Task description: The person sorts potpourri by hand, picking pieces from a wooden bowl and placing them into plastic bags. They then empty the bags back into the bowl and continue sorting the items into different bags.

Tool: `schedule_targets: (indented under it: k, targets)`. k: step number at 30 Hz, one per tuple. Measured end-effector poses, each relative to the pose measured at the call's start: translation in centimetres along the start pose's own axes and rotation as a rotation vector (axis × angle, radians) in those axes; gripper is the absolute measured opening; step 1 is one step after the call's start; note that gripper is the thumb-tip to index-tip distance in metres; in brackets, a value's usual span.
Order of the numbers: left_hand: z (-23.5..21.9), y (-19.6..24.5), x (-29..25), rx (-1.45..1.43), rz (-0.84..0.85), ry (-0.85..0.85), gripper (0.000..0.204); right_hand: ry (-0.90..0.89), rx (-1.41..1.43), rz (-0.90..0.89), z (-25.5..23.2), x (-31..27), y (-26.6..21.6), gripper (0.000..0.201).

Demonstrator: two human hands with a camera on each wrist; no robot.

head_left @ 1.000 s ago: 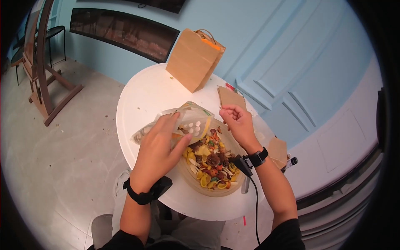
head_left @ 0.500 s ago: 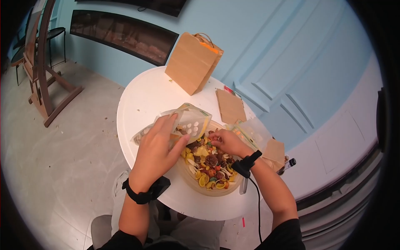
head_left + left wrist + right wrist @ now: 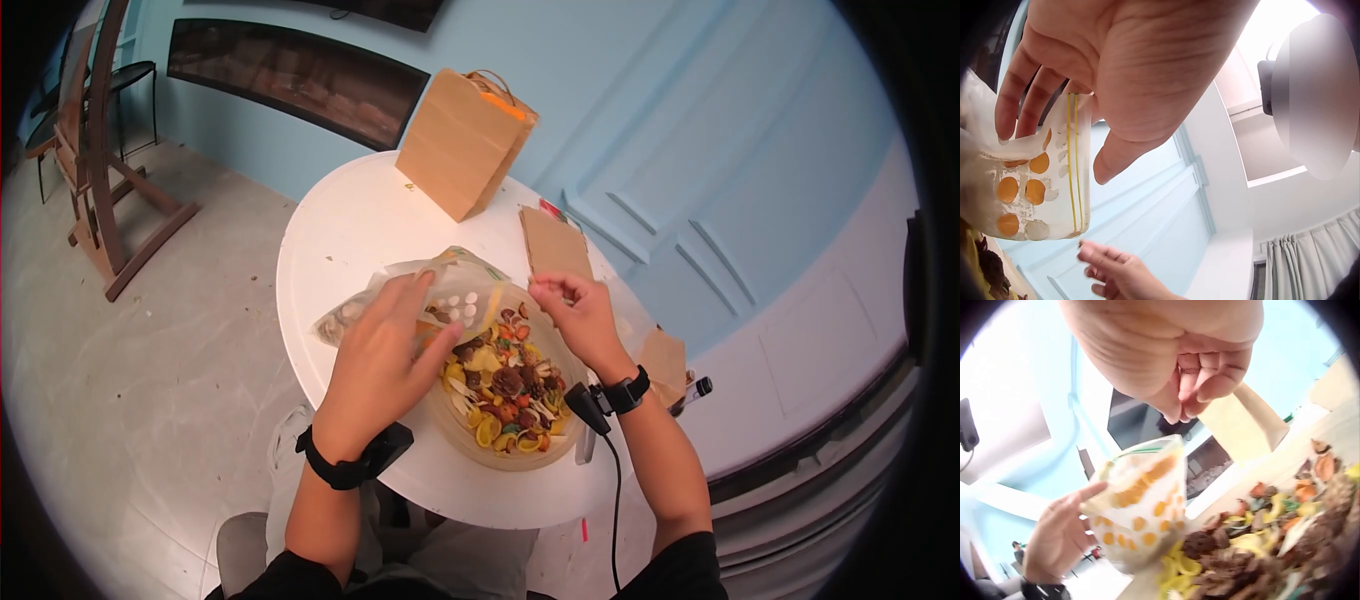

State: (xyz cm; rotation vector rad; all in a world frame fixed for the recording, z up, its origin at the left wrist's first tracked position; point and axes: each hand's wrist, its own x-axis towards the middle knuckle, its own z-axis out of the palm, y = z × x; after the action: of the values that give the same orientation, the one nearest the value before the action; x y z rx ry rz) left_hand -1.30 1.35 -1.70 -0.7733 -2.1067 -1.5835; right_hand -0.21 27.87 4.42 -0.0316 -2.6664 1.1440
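My left hand (image 3: 378, 355) holds a translucent zip bag (image 3: 465, 300) with printed round dots, its fingers at the bag's edge and its thumb on the near side. The bag leans over the far left rim of a round, shallow bowl (image 3: 450, 425). Dried potpourri (image 3: 505, 385) fills the bowl: yellow curls, a brown cone, orange and red bits. Over the right rim, my right hand (image 3: 580, 312) is raised with thumb and forefinger together. In the left wrist view a small brownish bit (image 3: 1080, 243) shows at its fingertips; I cannot tell its kind.
A brown paper bag (image 3: 465, 145) with handles stands at the far side of the white round table (image 3: 320, 250). Flat brown paper (image 3: 553, 243) lies beyond my right hand. Another brown paper piece (image 3: 662, 362) sits at the right edge. A wooden easel (image 3: 98, 180) stands on the floor at left.
My right hand was raised a second ago, dipped into the potpourri half a second ago, and has now lifted again toward the bag's right side. My left hand and the bag have barely moved.
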Motion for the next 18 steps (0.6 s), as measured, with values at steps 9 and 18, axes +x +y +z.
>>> schedule_targets:
  k: [9, 18]
  targets:
    - [0.0, 0.6, 0.0, -0.043, -0.021, 0.008, 0.048, -0.092, -0.214, 0.015, 0.5, 0.8, 1.0, 0.024]
    - [0.0, 0.4, 0.3, -0.053, -0.061, -0.008, 0.049, -0.379, -0.499, -0.037, 2.3, -0.4, 5.2, 0.022]
